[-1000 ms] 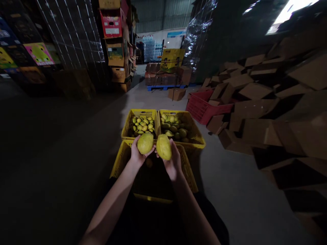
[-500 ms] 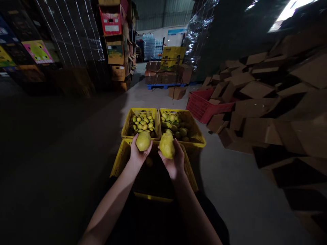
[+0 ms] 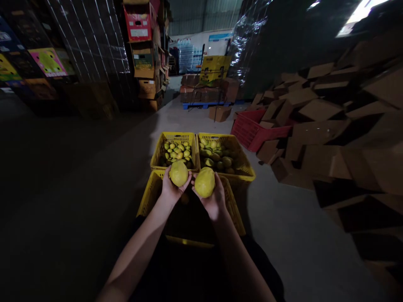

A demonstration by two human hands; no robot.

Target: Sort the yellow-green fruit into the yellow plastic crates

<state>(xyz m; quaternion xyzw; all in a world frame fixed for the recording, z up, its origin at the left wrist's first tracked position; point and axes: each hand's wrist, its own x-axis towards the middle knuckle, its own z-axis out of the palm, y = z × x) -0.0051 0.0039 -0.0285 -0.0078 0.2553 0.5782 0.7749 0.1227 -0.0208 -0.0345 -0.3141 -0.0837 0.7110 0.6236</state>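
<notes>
My left hand (image 3: 171,191) holds a round yellow-green fruit (image 3: 179,173), fingers wrapped round its sides. Close beside it, my right hand (image 3: 216,199) grips a second yellow-green fruit (image 3: 204,182). Both hands are over the near yellow crate (image 3: 146,196), whose dark inside shows one dim fruit (image 3: 184,199). Just beyond stand two more yellow crates: the left one (image 3: 155,153) holds several small yellow-green fruits (image 3: 179,151), and the right one (image 3: 244,164) holds several larger green and yellow ones (image 3: 215,157).
A red crate (image 3: 252,130) stands to the right, against a big heap of cardboard boxes (image 3: 324,134). Stacked cartons (image 3: 146,63) rise at the back left. Farther back, a blue pallet (image 3: 204,105) carries boxes and a yellow carton (image 3: 214,68).
The fruit in my right hand has turned and now looks rounder. The left fruit has also turned slightly, and the two fruits are a little closer together.
</notes>
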